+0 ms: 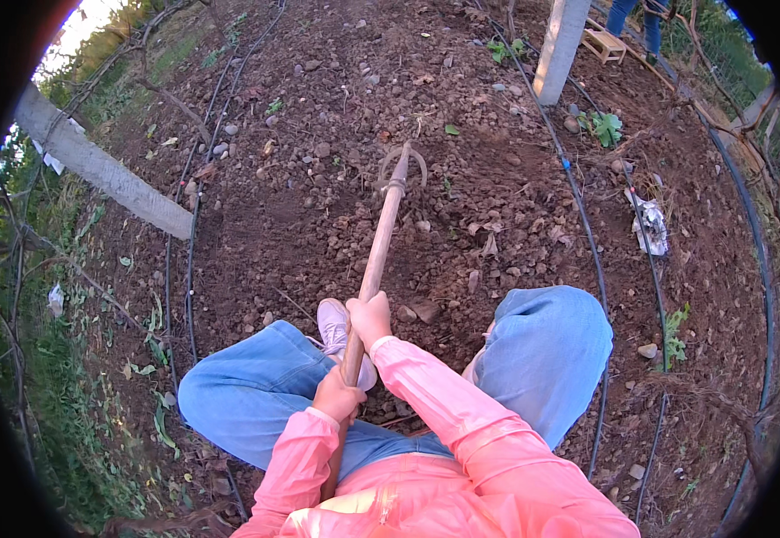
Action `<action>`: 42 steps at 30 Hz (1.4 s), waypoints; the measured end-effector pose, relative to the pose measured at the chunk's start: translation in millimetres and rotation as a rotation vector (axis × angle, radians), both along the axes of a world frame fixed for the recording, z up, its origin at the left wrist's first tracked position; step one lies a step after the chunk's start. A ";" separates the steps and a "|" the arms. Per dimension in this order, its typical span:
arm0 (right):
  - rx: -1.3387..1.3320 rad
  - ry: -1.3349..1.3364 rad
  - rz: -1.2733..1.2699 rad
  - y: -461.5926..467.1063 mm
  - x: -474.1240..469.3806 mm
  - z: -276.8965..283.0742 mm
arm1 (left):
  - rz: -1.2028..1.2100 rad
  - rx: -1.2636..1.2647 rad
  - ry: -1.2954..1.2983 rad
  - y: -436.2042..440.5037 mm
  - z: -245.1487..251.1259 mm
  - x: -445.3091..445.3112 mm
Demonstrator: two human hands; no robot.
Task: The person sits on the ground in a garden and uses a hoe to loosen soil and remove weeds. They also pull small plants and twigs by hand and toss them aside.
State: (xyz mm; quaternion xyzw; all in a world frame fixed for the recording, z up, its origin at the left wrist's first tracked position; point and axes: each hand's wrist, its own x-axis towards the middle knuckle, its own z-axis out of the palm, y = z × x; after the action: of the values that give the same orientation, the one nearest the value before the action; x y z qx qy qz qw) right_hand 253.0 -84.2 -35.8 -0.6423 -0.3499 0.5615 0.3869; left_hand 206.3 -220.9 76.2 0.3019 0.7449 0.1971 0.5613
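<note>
My right hand (369,319) is closed around the middle of a long wooden tool handle (382,245). Lower down, close to my lap, my left hand (338,396) grips the same handle. The handle runs away from me up the picture to a curved metal tool head (403,168), which rests on or just above the loose brown soil (275,222). Whether its tines are sunk in the soil I cannot tell. My bent knees in blue jeans lie on both sides, and a light shoe (333,326) shows beside the handle.
Black drip irrigation hoses (581,215) run along both sides. A concrete post (114,178) leans in at the left, another (560,50) stands at the upper right. Beyond it are a small wooden stool (604,46) and a person's legs. Crumpled white litter (649,225) lies at the right.
</note>
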 end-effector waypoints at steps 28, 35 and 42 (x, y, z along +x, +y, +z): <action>-0.131 0.386 0.131 121.0 -28.9 58.2 | 0.153 0.046 -0.181 160.7 -13.4 -36.3; -0.196 0.261 0.112 113.7 -29.6 33.7 | 0.144 0.033 -0.188 148.6 -39.3 -40.6; -0.192 0.190 0.142 50.7 -21.0 57.2 | 0.190 -0.022 -0.162 83.1 -17.9 -31.6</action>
State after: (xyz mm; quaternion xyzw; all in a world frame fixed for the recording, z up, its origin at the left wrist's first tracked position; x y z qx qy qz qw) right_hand 232.0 -33.5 21.4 -0.5941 -0.3009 0.6766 0.3142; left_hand 174.7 -137.7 58.3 0.2069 0.7245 0.2648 0.6018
